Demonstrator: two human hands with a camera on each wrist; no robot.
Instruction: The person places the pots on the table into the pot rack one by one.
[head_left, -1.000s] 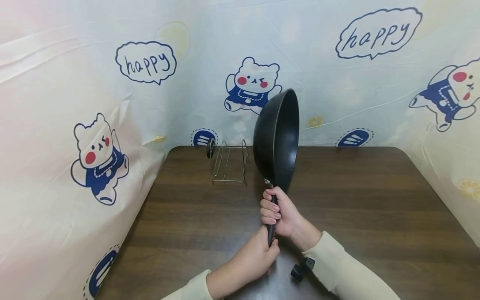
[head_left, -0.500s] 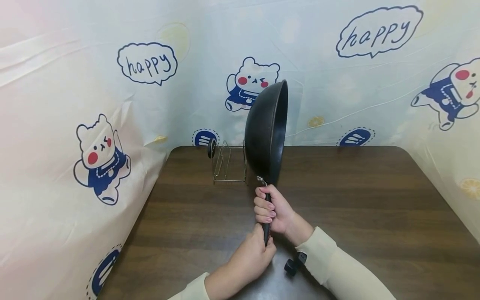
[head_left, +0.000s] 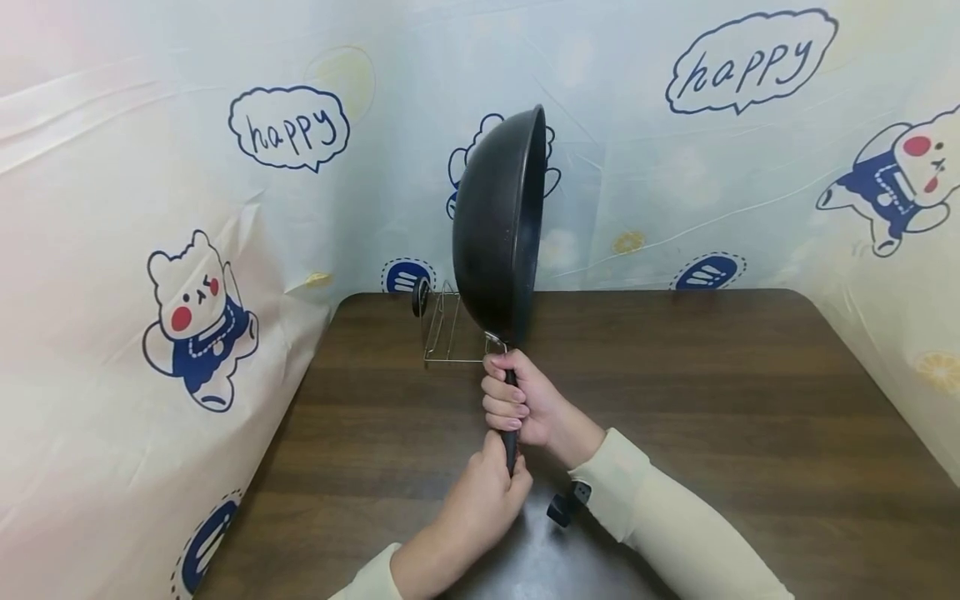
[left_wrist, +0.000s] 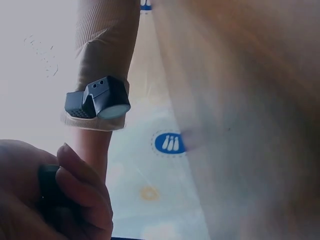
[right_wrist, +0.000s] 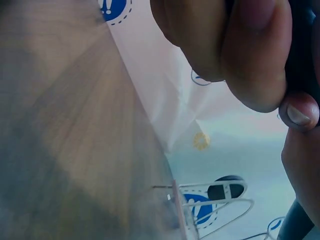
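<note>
Compared with 1 second ago, the black pan (head_left: 495,225) has shifted left and upward in the head view, its hollow side turned further from sight, and it now hides part of the wire rack (head_left: 442,342), which stays at the far edge of the table (head_left: 675,417). The 2 hands have moved left with it, fingers curled tightly round its upright handle (head_left: 510,446): right hand (head_left: 528,404) just below the bowl, left hand (head_left: 480,496) at the lower end.
</note>
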